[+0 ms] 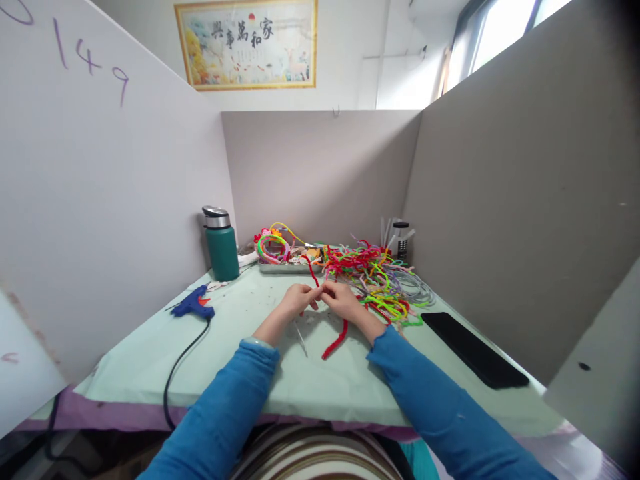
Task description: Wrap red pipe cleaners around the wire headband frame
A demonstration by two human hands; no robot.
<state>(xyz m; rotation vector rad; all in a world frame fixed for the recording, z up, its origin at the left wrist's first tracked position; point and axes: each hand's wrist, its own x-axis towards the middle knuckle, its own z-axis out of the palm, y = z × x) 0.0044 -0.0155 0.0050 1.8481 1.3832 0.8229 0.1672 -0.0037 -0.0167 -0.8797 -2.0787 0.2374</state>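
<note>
My left hand [300, 299] and my right hand [343, 301] meet over the middle of the table, fingertips pinched together. Between them is a thin red pipe cleaner [312, 270], one end rising up and to the left above the fingers. The stretch inside the fingers is hidden. A thicker red fuzzy strip [336, 343] comes out below my right hand and lies on the table; whether it joins the held piece I cannot tell. Under my left hand rests a thin pale stick-like tool [301, 338], its upper end partly covered.
Behind my hands stand a metal tray [290, 269] of craft pieces and a tangled heap of coloured pipe cleaners [370, 267]. At left are a blue glue gun [194, 304] with its cord and a green bottle [223, 250]. A black phone [473, 348] lies right. Grey panels enclose the table.
</note>
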